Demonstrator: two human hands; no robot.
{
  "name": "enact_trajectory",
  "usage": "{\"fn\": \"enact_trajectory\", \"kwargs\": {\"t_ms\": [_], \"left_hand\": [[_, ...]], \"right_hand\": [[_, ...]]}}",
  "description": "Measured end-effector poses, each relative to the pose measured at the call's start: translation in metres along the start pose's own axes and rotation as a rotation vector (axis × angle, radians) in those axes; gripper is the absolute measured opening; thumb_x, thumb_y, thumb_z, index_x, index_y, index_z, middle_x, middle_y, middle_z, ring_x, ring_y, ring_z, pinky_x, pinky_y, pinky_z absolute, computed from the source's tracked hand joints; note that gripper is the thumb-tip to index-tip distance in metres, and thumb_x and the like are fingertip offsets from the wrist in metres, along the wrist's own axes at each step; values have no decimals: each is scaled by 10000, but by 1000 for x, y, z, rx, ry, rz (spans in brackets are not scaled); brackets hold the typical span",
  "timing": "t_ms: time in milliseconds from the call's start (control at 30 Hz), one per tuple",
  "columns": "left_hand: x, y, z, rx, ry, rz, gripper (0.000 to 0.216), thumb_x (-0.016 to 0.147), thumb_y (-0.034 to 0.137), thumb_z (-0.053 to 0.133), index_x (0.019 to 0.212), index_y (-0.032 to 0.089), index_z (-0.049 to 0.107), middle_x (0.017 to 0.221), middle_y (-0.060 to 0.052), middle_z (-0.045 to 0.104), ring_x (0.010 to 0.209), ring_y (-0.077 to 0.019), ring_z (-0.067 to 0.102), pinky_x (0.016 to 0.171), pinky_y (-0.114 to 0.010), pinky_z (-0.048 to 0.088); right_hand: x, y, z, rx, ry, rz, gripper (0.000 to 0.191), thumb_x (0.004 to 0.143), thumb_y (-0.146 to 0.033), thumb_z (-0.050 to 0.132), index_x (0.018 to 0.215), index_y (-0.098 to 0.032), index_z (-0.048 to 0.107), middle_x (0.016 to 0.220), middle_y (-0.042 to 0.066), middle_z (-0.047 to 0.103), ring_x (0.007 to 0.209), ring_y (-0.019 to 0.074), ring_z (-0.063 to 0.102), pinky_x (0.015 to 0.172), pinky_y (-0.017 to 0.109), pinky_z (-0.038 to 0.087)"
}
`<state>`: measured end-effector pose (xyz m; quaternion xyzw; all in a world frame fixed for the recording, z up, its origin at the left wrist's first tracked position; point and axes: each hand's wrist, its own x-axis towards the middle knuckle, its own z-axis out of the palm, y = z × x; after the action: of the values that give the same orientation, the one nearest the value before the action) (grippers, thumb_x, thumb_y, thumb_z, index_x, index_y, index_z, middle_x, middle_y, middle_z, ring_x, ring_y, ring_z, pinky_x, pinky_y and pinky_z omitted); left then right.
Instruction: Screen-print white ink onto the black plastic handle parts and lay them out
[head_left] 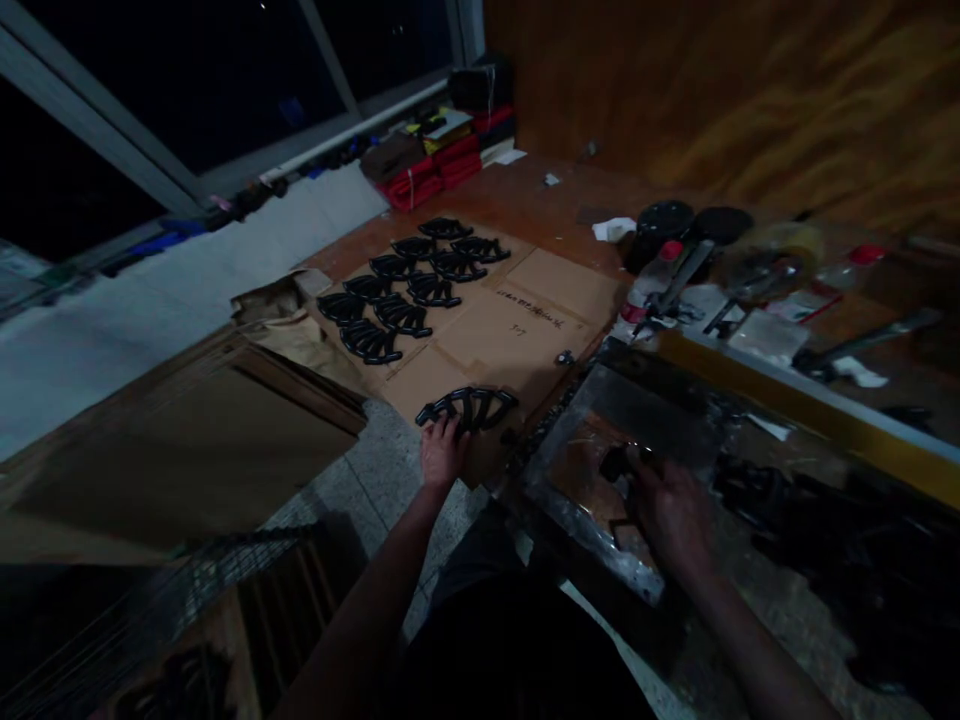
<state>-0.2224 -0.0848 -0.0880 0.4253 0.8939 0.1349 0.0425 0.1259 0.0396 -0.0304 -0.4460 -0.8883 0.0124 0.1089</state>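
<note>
From the head camera, I see the work spread over a reddish-brown floor (pixel 540 215) in very dim light. The left hand (pixel 444 452) reaches forward onto a flattened cardboard sheet (pixel 525 335). Its fingers (pixel 452 428) lie on the near left end of a black fan-shaped piece (pixel 471 406), which lies flat at the near edge of that sheet. I cannot tell whether the hand pinches the piece or only rests on it.

The right hand (pixel 673 512) is well apart from the left, over a shiny metal tray (pixel 559 485) just right of the cardboard. Its fingers are curled around a small dark part (pixel 616 463), held just above the tray's surface. The part's shape is too dark for me to make out.

Farther back on the same sheet, a group of matching fan-shaped pieces (pixel 409 290) lies flat in two slanted rows, close together and well apart from the one under the left hand.

Beyond the tray I see a clear bottle with a red cap (pixel 651 278) lying tilted among tools. A long yellow bar (pixel 795 392) runs across just behind the tray. A stack of red and black packs (pixel 439 165) sits against the dark window (pixel 225 70).
</note>
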Motion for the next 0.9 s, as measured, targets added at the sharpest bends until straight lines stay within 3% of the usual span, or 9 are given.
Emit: {"fn": "enact_trajectory", "kwargs": {"t_ms": [100,200,333,400,467,567,700,800,900], "left_hand": [[8,8,-5,90,-85,-48,541,923,502,502,1415,278,529,1451,-134,519,1245,-390,494,952,-551,468],[21,13,-8,128,-136,-88,590,891,607,492,1381,289,568,1390,-152,552,1169,-409,529,886,-570,489],[33,11,-12,86,-191,-113,514,887,600,506,1279,302,652,1284,-143,581,1130,-368,539,885,-512,495],[34,8,-13,63,-198,-96,459,909,547,499,1260,302,665,1249,-140,588,1102,-351,545,890,-498,486],[36,3,-11,46,-208,-61,432,918,514,500,1240,288,678,1228,-142,592,1077,-343,549,894,-492,478],[51,-7,-7,28,-220,44,401,918,478,520,1202,262,703,1232,-140,591,1096,-327,542,949,-481,449],[106,-15,-4,-4,-241,231,366,939,413,509,1184,232,712,1254,-128,596,1156,-301,513,1019,-451,400],[150,-17,-5,-6,-276,366,379,948,380,507,1261,238,667,1258,-121,602,1177,-284,502,1045,-436,372],[170,-21,-7,23,-306,444,428,957,395,490,1351,269,600,1262,-122,605,1177,-286,504,1031,-426,384]], "right_hand": [[14,-24,-3,151,60,-27,365,977,-295,416,1146,-165,712,977,149,662,910,280,573,798,405,466],[51,-70,3,368,-18,-125,344,993,-285,412,1107,-198,724,959,105,695,927,248,602,837,370,480],[122,-138,26,366,-374,-149,314,989,-257,443,1154,-239,710,1032,88,728,1011,251,636,886,368,475],[148,-162,42,300,-582,-99,300,985,-285,473,1173,-243,703,1083,102,727,1046,272,650,870,372,484],[162,-175,57,261,-697,-44,300,988,-315,475,1163,-234,705,1083,112,733,1031,280,672,842,364,495],[167,-182,71,282,-689,16,295,992,-318,472,1129,-222,716,1064,100,747,1021,251,687,877,334,488],[176,-186,75,347,-634,144,312,983,-293,480,1209,-229,686,1145,80,732,1070,223,677,908,298,478],[192,-190,76,370,-603,228,337,976,-290,482,1254,-217,657,1162,89,724,1079,228,674,887,291,486],[202,-192,78,389,-598,253,324,969,-272,490,1232,-209,668,1161,90,723,1090,233,670,895,293,485]]}}
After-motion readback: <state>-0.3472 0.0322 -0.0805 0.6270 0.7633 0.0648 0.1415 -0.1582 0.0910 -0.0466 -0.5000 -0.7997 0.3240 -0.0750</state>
